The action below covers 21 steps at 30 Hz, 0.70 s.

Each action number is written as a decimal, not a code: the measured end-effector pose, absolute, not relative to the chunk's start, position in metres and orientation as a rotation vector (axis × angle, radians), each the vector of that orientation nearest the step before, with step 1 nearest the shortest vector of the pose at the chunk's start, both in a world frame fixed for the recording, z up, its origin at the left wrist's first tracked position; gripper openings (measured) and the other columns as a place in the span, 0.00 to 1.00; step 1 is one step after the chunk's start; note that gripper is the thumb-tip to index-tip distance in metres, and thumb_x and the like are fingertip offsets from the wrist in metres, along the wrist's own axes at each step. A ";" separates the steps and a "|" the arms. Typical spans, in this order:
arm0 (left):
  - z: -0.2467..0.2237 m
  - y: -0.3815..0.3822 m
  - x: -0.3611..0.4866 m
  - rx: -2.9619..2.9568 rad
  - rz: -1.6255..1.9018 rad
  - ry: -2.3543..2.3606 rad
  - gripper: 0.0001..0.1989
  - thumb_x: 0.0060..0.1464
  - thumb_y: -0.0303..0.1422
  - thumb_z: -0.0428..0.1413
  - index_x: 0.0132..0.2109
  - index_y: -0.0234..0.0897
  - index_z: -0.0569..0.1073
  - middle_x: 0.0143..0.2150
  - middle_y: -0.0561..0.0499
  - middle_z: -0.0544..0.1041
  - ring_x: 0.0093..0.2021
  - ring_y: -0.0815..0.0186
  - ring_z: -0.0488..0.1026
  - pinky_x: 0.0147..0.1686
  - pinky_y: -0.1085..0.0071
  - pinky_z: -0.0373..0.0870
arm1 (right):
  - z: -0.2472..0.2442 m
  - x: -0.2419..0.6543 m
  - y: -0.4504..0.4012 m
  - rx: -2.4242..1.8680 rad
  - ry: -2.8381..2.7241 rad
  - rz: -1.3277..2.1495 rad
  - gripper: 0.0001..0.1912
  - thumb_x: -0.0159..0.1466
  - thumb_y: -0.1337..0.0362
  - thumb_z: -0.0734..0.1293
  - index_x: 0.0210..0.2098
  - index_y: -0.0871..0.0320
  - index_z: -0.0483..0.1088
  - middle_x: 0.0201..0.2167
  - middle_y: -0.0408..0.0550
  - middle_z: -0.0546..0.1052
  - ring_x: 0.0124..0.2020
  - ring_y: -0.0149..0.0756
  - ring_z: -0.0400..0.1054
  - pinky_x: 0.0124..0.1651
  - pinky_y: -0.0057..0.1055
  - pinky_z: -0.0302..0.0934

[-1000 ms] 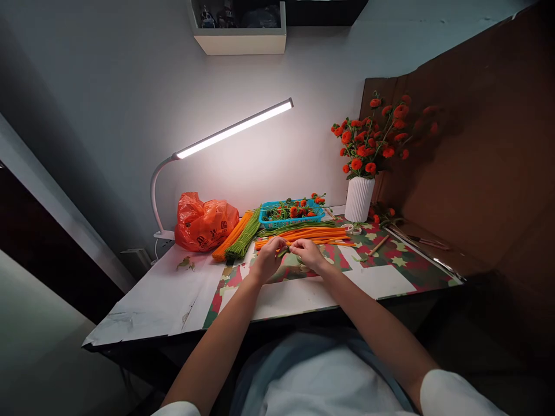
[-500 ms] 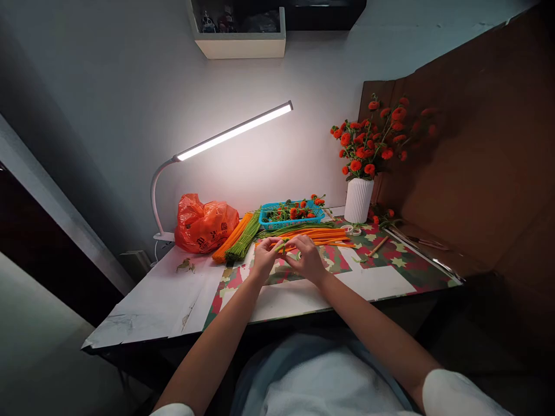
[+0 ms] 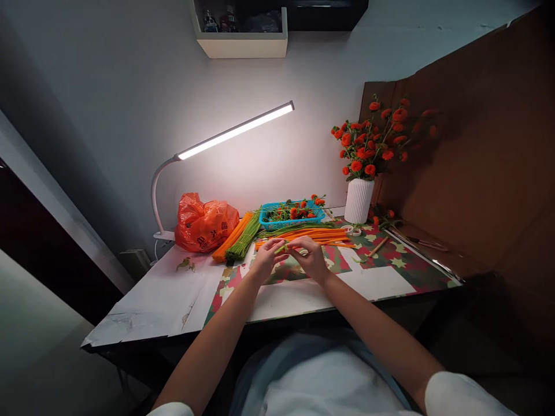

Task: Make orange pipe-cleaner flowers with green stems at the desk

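Above the front of the patterned mat, my left hand point(image 3: 265, 260) pinches a short green pipe cleaner piece point(image 3: 282, 248). Its exact shape is too small to make out. From the other side, my right hand point(image 3: 311, 257) is closed, its fingertips at the right end of the same piece. Just beyond my fingers lie loose orange pipe cleaners point(image 3: 323, 235) in a flat pile, with some green ones behind them. To the left rest an orange bundle point(image 3: 233, 237) and a green bundle point(image 3: 244, 238), side by side.
A blue basket point(image 3: 261, 218) of small orange flowers stands at the back. To its right is a white ribbed vase point(image 3: 359, 201) with orange flowers. Tape rolls point(image 3: 352, 230) and a wooden stick point(image 3: 378, 247) lie right; an orange plastic bag point(image 3: 203, 225) and lamp point(image 3: 234, 132) stand left.
The green piece has tilted and sits a little lower between my fingers. My left fingers have curled and my right hand has shifted slightly. Nothing else on the table has moved.
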<state>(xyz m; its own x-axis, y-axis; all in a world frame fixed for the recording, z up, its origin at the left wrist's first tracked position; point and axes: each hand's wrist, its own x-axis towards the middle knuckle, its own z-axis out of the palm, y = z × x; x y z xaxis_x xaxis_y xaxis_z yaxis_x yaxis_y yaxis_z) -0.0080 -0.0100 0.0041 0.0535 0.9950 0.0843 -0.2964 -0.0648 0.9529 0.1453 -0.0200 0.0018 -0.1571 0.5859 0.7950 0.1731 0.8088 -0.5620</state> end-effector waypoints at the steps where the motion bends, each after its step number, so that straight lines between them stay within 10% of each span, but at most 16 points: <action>1: 0.004 -0.010 -0.008 1.074 1.347 0.912 0.22 0.32 0.43 0.69 0.33 0.35 0.73 0.34 0.50 0.75 0.32 0.68 0.74 0.36 0.67 0.74 | 0.002 0.145 -0.020 -0.607 -1.716 0.392 0.04 0.61 0.61 0.68 0.33 0.52 0.75 0.32 0.46 0.77 0.38 0.39 0.70 0.44 0.37 0.63; 21: 0.007 -0.018 -0.005 1.373 1.356 0.930 0.19 0.38 0.45 0.66 0.30 0.33 0.75 0.30 0.50 0.75 0.32 0.66 0.74 0.33 0.68 0.76 | 0.001 0.140 -0.020 -0.730 -1.537 0.526 0.04 0.57 0.64 0.66 0.29 0.56 0.72 0.28 0.45 0.77 0.31 0.36 0.72 0.37 0.32 0.66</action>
<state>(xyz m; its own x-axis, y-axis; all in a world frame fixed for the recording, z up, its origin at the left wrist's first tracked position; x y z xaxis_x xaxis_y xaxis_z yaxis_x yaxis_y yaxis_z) -0.0052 -0.0179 0.0070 0.0918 0.9613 0.2598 -0.1037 -0.2503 0.9626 0.1398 -0.0202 0.0013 -0.0053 0.7166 0.6975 0.1385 0.6913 -0.7092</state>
